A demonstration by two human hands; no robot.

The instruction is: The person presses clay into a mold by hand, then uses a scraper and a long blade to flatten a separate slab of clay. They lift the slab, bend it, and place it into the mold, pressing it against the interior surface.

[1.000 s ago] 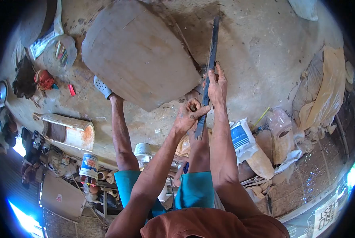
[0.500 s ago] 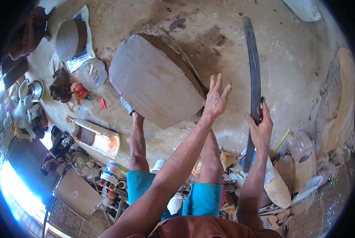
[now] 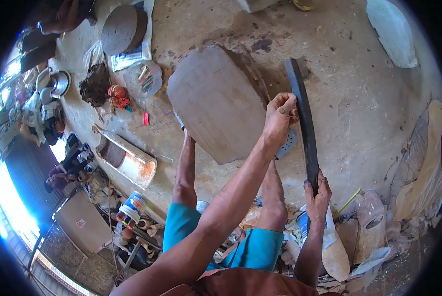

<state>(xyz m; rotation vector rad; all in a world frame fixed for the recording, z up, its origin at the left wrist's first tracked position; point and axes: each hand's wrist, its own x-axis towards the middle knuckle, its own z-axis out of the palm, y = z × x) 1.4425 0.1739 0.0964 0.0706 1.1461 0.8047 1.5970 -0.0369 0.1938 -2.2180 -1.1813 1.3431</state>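
My right hand is closed around the lower end of a long, dark, slightly curved slat, which stands out ahead over the floor. My left hand is beside the slat's upper half, fingers bent and pinched together at its left edge. What they pinch is too small to make out; a faint thin line seems to run from there down along the slat. Left of this hand lies a large grey-brown clay block with a smooth top and rounded far end. My feet are beside the block, partly hidden.
A smaller clay block rests on a sheet at the upper left, near another person. A half-round trough, a red cloth bundle and a metal pot stand left. Plastic sheeting and a pipe-like piece lie right.
My left hand went from spread fingers above the block to a pinch beside the slat. The slat has shifted down and left, with my right hand now nearer its lower end. The view has tilted.
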